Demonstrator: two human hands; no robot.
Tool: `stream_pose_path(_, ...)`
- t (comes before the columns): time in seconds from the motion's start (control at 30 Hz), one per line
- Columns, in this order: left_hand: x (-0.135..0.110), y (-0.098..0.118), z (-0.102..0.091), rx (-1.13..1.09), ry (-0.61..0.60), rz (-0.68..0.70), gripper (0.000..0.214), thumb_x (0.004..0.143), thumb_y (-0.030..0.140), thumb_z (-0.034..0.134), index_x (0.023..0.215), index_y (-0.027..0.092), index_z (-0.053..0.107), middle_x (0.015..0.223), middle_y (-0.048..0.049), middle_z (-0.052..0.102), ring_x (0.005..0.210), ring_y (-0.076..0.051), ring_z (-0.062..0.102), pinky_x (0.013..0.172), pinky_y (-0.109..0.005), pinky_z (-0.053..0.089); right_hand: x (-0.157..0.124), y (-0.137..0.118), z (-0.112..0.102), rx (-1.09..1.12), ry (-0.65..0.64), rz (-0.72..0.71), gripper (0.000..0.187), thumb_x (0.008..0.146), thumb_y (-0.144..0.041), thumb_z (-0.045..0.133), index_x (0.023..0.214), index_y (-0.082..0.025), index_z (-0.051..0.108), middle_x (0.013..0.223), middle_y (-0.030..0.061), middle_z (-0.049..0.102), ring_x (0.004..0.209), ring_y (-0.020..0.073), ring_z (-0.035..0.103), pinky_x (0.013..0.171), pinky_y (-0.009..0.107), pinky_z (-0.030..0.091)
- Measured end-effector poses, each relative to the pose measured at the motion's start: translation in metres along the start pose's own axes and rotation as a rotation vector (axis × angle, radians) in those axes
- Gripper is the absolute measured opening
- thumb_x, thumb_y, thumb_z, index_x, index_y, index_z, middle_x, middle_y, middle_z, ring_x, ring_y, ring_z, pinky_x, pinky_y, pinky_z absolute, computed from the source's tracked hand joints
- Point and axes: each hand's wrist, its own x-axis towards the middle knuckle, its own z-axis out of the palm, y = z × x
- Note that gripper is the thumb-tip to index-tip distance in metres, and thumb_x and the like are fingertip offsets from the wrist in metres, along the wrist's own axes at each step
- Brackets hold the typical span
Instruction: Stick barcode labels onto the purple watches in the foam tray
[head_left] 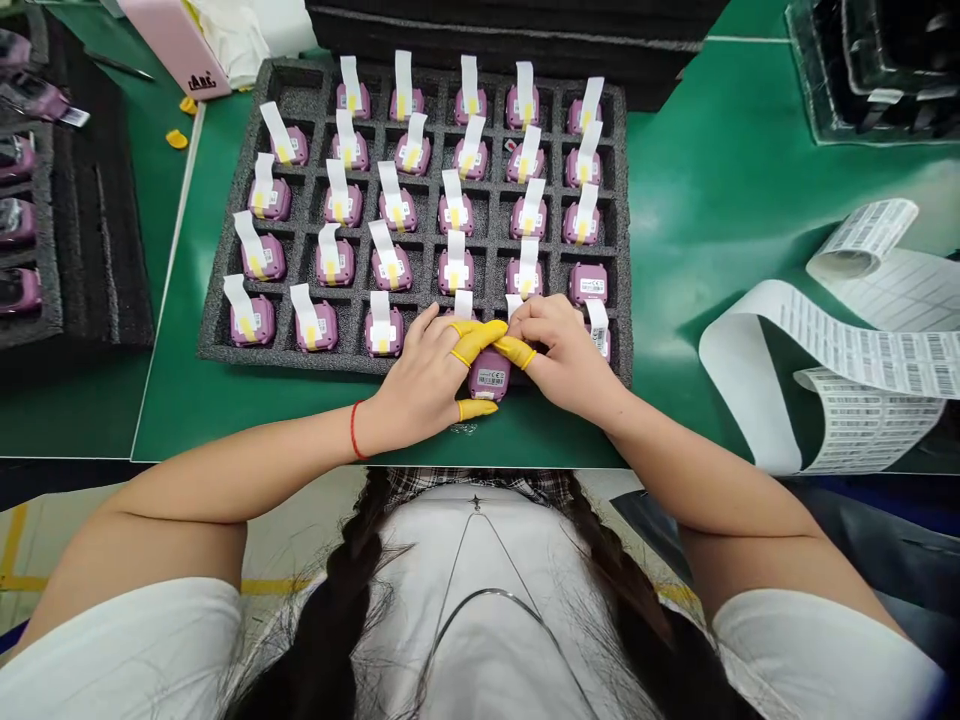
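Between my hands, at the front edge of a black foam tray (292, 362), is a small purple device (491, 376) with a printed label on its back. My left hand (431, 370) grips it from the left, yellow finger cots on the thumb and fingertips. My right hand (566, 352) meets it at the device's top edge; its yellow-covered thumb and bent fingers are pinched together near a white paper strip (514, 304). Whether the strip is in that pinch, I cannot make out. Most other purple devices (391, 268) in the tray carry white strips with yellow ends.
Curled rolls of printed labels (862, 340) lie on the green table at right. Black plastic trays (885, 80) stand at the upper right. Dark foam (495, 45) is stacked behind the tray. Another foam tray (82, 200) with devices sits left, near a pink box (176, 45) and loose yellow finger cots (177, 139).
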Motion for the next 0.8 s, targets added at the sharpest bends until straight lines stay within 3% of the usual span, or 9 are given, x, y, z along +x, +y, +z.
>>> stream_pose_path(0.13, 0.001, 0.003, -0.003, -0.002, -0.044, -0.047, 0.075, 0.077, 0.038, 0.077, 0.138, 0.018, 0.038, 0.123, -0.0119, 0.057, 0.121, -0.029, 0.052, 0.116, -0.062, 0.025, -0.001, -0.002, 0.0, 0.007, 0.007, -0.008, 0.035, 0.091, -0.043, 0.057, 0.066, -0.019, 0.061, 0.089, 0.0044, 0.063, 0.094, 0.0218, 0.047, 0.087, 0.042, 0.032)
stream_pose_path(0.27, 0.002, 0.0, -0.012, -0.099, -0.1, -0.038, 0.07, 0.08, 0.046, 0.073, 0.135, 0.017, 0.042, 0.119, -0.0118, 0.058, 0.119, -0.03, 0.052, 0.115, -0.065, 0.024, -0.002, -0.004, -0.004, 0.036, -0.057, -0.034, 0.033, 0.081, -0.051, 0.069, 0.072, -0.02, 0.062, 0.093, 0.0051, 0.062, 0.095, 0.0229, 0.047, 0.089, 0.044, 0.034)
stream_pose_path(0.37, 0.002, -0.009, -0.021, -0.269, -0.146, 0.012, 0.053, 0.09, 0.038, 0.059, 0.136, 0.02, 0.042, 0.121, -0.0105, 0.058, 0.115, -0.025, 0.054, 0.11, -0.054, 0.038, -0.002, -0.003, -0.011, 0.174, -0.099, -0.015, 0.03, 0.077, -0.049, 0.071, 0.074, -0.02, 0.061, 0.093, 0.0048, 0.063, 0.095, 0.0224, 0.05, 0.089, 0.042, 0.038)
stream_pose_path(0.43, 0.003, -0.013, -0.024, -0.294, -0.089, -0.019, 0.044, 0.092, 0.024, 0.052, 0.135, 0.021, 0.043, 0.124, -0.0107, 0.058, 0.117, -0.023, 0.053, 0.103, -0.046, 0.046, -0.001, -0.004, -0.017, 0.324, -0.102, 0.071, 0.029, 0.076, -0.048, 0.071, 0.078, -0.02, 0.06, 0.088, 0.0031, 0.063, 0.089, 0.0199, 0.053, 0.084, 0.038, 0.042)
stream_pose_path(0.5, 0.007, -0.013, -0.024, -0.263, -0.02, -0.059, 0.05, 0.088, 0.022, 0.057, 0.136, 0.02, 0.043, 0.124, -0.0116, 0.059, 0.116, -0.024, 0.056, 0.099, -0.044, 0.05, 0.001, -0.006, -0.021, 0.5, -0.112, 0.194, 0.033, 0.074, -0.05, 0.071, 0.078, -0.02, 0.059, 0.079, 0.0007, 0.062, 0.076, 0.0161, 0.053, 0.074, 0.033, 0.043)
stream_pose_path(0.6, 0.013, 0.0, -0.022, -0.267, -0.013, -0.067, 0.066, 0.082, 0.029, 0.066, 0.141, 0.02, 0.038, 0.123, -0.011, 0.063, 0.109, -0.023, 0.063, 0.091, -0.041, 0.056, 0.001, -0.014, -0.021, 0.696, -0.106, 0.32, 0.044, 0.061, -0.056, 0.078, 0.072, -0.019, 0.057, 0.07, -0.0009, 0.061, 0.066, 0.0131, 0.053, 0.067, 0.03, 0.044)
stream_pose_path(0.7, 0.017, 0.02, -0.021, -0.337, -0.057, -0.076, 0.062, 0.089, 0.034, 0.059, 0.144, 0.025, 0.034, 0.13, -0.0043, 0.063, 0.11, -0.018, 0.067, 0.089, -0.029, 0.059, -0.002, -0.02, -0.019, 0.668, -0.069, 0.287, 0.045, 0.059, -0.057, 0.078, 0.07, -0.02, 0.056, 0.07, -0.0001, 0.063, 0.066, 0.0142, 0.056, 0.067, 0.031, 0.047)
stream_pose_path(0.8, 0.024, 0.023, -0.026, -0.326, -0.044, -0.141, 0.041, 0.096, 0.036, 0.049, 0.136, 0.032, 0.045, 0.112, 0.004, 0.071, 0.092, -0.013, 0.071, 0.077, -0.021, 0.061, -0.004, -0.019, -0.021, 0.595, -0.057, 0.211, 0.036, 0.069, -0.055, 0.073, 0.071, -0.02, 0.063, 0.074, 0.0021, 0.065, 0.07, 0.0171, 0.058, 0.07, 0.033, 0.048)
